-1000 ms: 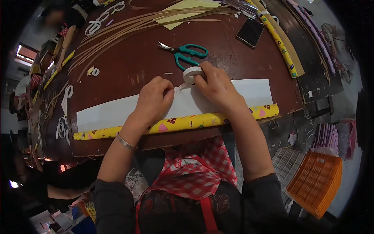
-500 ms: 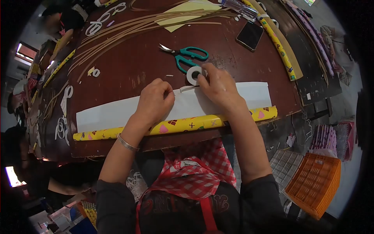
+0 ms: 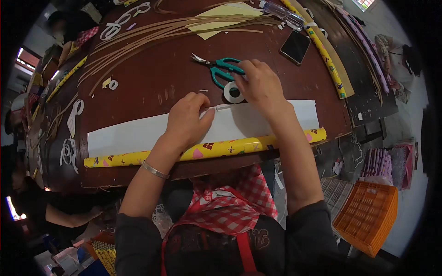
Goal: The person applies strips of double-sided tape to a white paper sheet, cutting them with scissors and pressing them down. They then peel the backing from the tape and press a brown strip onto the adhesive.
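Note:
A white sheet (image 3: pixel 152 130) lies along the table's near side, with a yellow patterned roll (image 3: pixel 212 151) on its near edge. My left hand (image 3: pixel 189 118) rests on the sheet's far edge, fingers curled, thumb beside a short white tape strip (image 3: pixel 223 107); what it grips is hidden. A white tape roll (image 3: pixel 233 93) lies flat just past that edge. Over the roll's right side is my right hand (image 3: pixel 263 86), thumb and index finger apart at the handles of the teal scissors (image 3: pixel 222 69), whose blades point left, slightly parted.
Brown strips (image 3: pixel 152 39) and yellow paper (image 3: pixel 216 24) lie at the back. A phone (image 3: pixel 295 46), a clear bottle (image 3: pixel 283 14) and another yellow roll (image 3: pixel 329 60) are at the right. An orange crate (image 3: pixel 372 214) stands lower right. Co-workers are at the left and far right.
My right hand has let go of the tape roll and moved up to the scissors handles. The roll has tipped flat. My left hand has shifted right toward the tape strip.

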A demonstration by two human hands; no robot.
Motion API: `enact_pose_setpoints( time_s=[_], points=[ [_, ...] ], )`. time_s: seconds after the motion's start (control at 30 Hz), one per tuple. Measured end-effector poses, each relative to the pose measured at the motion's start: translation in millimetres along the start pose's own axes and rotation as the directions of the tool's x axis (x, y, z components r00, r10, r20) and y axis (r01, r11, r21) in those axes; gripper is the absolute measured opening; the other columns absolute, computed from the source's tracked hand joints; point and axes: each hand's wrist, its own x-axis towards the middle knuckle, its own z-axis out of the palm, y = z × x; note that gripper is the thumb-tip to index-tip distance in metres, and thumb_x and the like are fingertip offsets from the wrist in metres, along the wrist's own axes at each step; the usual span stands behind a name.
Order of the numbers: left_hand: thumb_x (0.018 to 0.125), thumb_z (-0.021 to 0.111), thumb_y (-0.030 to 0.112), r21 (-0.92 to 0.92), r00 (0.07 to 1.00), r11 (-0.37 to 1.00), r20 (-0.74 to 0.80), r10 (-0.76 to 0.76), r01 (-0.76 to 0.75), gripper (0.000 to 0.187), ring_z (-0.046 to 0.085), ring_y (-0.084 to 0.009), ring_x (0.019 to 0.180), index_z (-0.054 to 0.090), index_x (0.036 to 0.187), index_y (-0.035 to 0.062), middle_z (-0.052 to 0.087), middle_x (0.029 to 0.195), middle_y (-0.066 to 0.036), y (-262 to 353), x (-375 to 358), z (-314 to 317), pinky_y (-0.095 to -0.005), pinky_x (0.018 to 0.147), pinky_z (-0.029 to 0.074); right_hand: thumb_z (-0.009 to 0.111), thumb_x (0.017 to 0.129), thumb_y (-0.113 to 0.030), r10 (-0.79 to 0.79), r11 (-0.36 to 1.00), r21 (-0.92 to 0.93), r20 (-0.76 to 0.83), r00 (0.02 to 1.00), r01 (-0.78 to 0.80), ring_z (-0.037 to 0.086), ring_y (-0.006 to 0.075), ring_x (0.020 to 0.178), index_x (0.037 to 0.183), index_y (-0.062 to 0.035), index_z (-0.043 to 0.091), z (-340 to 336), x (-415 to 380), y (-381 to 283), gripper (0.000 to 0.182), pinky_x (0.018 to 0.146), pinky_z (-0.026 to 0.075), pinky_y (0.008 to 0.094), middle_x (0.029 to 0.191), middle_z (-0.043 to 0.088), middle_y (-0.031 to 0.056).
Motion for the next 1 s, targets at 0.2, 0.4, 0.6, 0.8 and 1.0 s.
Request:
enact_pose_setpoints(
  time_s=[0.2, 0.4, 0.6, 0.8, 1.0],
  points=[
    [0.083, 0.065, 0.012, 0.002, 1.000, 1.000, -0.002, 0.016, -0.016, 0.010, 0.063, -0.0312, 0.082, 0.065, 0.085, 0.0027, 0.061, 0.088, -0.013, -6, 0, 1, -0.0417, 0.075, 0.051, 0.071, 0.083, -0.023, -0.064, 0.995, -0.056, 0.339, 0.938, 0.088, 0.063, 0.0347, 0.103, 0.107, -0.0056, 0.061, 19, 57, 12, 0.031, 0.086, 0.053, 0.0457, 0.104, 0.066, 0.0154],
    [0.083, 0.061, 0.005, -0.080, 0.999, 0.997, -0.028, 0.016, -0.019, 0.008, 0.063, -0.0334, 0.085, 0.064, 0.089, 0.0010, 0.061, 0.092, -0.014, -12, -2, 2, -0.0438, 0.079, 0.051, 0.074, 0.074, -0.025, 0.014, 0.988, -0.145, 0.450, 0.893, 0.058, 0.063, 0.0357, 0.102, 0.111, -0.0074, 0.059, 24, 79, 14, 0.044, 0.089, 0.050, 0.0440, 0.104, 0.066, 0.0174],
    [0.083, 0.055, 0.000, -0.078, 0.999, 0.996, -0.012, -0.031, 0.030, 0.014, 0.061, -0.0358, 0.092, 0.062, 0.094, -0.0003, 0.061, 0.096, -0.017, -12, -2, 2, -0.0443, 0.084, 0.050, 0.071, 0.078, -0.027, 0.083, 0.960, -0.276, 0.459, 0.884, 0.054, 0.063, 0.0349, 0.106, 0.114, -0.0058, 0.056, 12, 77, 26, 0.045, 0.092, 0.051, 0.0443, 0.109, 0.066, 0.0185],
    [0.084, 0.050, -0.001, -0.123, 0.998, 0.992, -0.034, -0.044, 0.040, 0.015, 0.061, -0.0374, 0.093, 0.060, 0.095, -0.0006, 0.061, 0.098, -0.018, -12, -2, 2, -0.0451, 0.085, 0.049, 0.069, 0.079, -0.028, -0.001, 0.973, -0.229, 0.140, 0.990, 0.034, 0.065, 0.0355, 0.097, 0.110, -0.0064, 0.058, -7, 71, 35, 0.039, 0.083, 0.053, 0.0469, 0.101, 0.066, 0.0173],
    [0.087, 0.047, 0.002, -0.193, 0.995, 0.981, -0.092, -0.043, 0.024, 0.017, 0.061, -0.0382, 0.096, 0.060, 0.098, -0.0004, 0.062, 0.099, -0.020, -16, 0, 4, -0.0465, 0.086, 0.048, 0.071, 0.077, -0.024, 0.000, 0.997, -0.075, -0.033, 0.999, -0.003, 0.065, 0.0385, 0.084, 0.109, -0.0052, 0.061, -68, -40, -42, 0.038, 0.073, 0.053, 0.0477, 0.094, 0.064, 0.0178]
  ],
)
